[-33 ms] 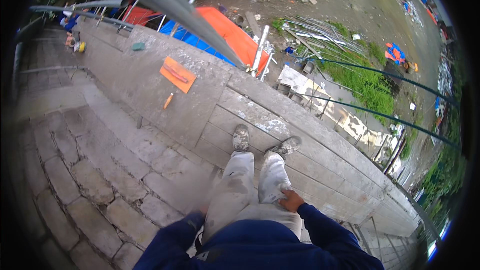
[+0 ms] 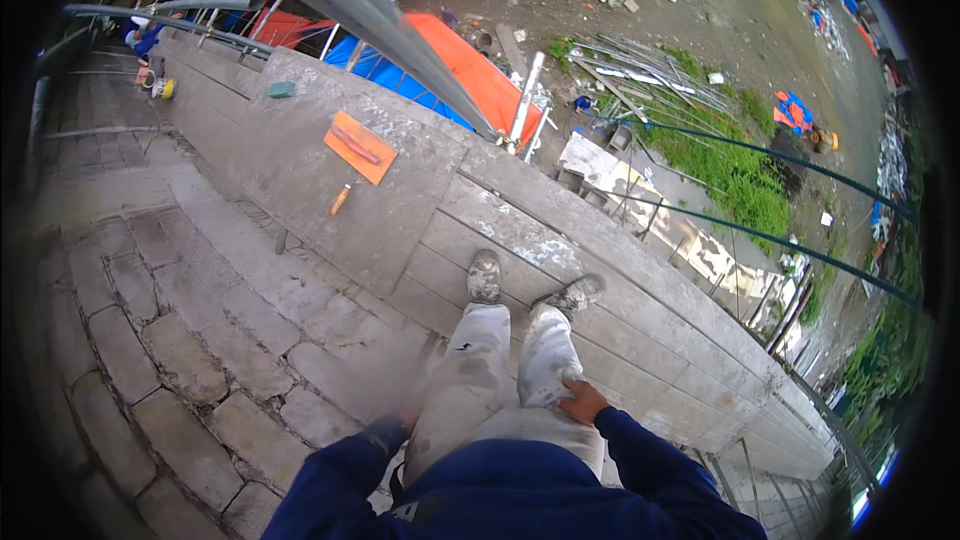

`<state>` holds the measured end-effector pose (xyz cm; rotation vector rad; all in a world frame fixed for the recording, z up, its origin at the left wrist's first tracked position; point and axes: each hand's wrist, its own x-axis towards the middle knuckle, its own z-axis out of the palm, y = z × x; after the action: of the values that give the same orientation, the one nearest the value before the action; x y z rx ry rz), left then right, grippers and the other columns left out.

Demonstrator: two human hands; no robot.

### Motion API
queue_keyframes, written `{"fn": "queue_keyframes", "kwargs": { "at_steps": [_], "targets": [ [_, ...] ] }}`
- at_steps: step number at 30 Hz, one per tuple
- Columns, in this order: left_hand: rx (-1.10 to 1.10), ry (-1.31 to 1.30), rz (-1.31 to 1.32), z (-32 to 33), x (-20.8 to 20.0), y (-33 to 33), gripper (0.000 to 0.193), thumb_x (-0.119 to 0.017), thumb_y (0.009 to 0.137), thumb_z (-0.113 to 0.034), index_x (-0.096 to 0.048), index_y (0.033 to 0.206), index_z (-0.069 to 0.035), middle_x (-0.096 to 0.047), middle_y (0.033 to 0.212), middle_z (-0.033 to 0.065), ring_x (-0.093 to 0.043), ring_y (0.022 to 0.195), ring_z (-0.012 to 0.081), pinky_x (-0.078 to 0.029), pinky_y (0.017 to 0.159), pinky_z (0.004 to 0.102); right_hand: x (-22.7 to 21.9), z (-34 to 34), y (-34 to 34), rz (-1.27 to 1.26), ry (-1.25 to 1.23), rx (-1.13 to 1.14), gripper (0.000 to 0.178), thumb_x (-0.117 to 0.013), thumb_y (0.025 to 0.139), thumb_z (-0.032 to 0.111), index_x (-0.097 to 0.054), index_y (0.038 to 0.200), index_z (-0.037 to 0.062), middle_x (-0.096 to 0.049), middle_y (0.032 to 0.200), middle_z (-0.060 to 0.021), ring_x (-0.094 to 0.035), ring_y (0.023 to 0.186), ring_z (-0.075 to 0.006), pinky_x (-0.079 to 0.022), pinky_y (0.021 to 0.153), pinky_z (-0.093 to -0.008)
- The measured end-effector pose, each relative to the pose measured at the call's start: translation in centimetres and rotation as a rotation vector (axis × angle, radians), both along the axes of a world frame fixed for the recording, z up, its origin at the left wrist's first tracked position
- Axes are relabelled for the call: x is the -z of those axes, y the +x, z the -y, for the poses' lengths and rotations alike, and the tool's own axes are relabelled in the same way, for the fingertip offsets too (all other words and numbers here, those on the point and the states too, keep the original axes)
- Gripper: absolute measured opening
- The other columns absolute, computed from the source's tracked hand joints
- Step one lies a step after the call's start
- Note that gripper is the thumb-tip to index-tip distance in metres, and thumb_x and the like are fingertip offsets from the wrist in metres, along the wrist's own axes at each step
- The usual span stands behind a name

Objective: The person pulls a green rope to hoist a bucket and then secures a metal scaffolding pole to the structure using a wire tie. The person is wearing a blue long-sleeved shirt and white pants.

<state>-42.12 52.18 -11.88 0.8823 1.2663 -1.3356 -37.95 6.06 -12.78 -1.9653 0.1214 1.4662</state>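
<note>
My right hand (image 2: 583, 402) rests at the front of my right thigh, with thumb and fingers closed on the cloth of the stained pale trousers (image 2: 465, 375). Beside my left thigh, only a small part of my left hand (image 2: 408, 414) shows past the dark blue sleeve, and its fingers are hidden. Ahead and to the left, an orange plastering float (image 2: 360, 148) lies on the planks, out of reach of both hands. Nearer to me lies a small tool with an orange handle (image 2: 341, 200). A green block (image 2: 282, 89) sits farther along the boards.
I stand on a scaffold platform (image 2: 440, 290) beside a stone block wall (image 2: 190, 360). A grey pole (image 2: 400, 50) crosses the upper view, and green ropes (image 2: 760, 230) run along the right. Far left are a yellow bucket (image 2: 163, 88) and a person in blue (image 2: 148, 38). Debris lies below.
The view has shifted very slightly, so the float and platform appear a little lower and to the right. My hands keep their places.
</note>
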Motion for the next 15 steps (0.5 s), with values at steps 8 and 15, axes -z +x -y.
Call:
{"fn": "queue_keyframes", "kwargs": {
  "at_steps": [8,15],
  "targets": [
    [-0.214,-0.004,0.807,3.6,-4.0,30.3,0.050,-0.051,0.105,-0.040,-0.046,0.144,-0.010,-0.059,0.136,0.0078,-0.062,0.115,0.0209,-0.052,0.090,0.0370,0.1,-1.4,0.9,-0.027,-0.043,-0.016,0.072,-0.070,0.083,0.049,-0.057,0.139,0.0053,-0.057,0.136,-0.0292,-0.052,0.130,-0.0427,-0.041,0.111,-0.0450],
    [0.016,0.451,1.640,5.2,-17.7,51.1,0.058,-0.074,0.092,-0.022,-0.046,0.137,0.000,-0.060,0.122,0.0076,-0.060,0.103,0.0123,-0.050,0.089,0.0305,0.5,-3.9,0.2,-0.015,-0.071,0.020,0.068,-0.070,0.084,0.048,-0.061,0.136,0.0043,-0.058,0.135,-0.0285,-0.053,0.130,-0.0414,-0.041,0.112,-0.0442]
  ]
}}
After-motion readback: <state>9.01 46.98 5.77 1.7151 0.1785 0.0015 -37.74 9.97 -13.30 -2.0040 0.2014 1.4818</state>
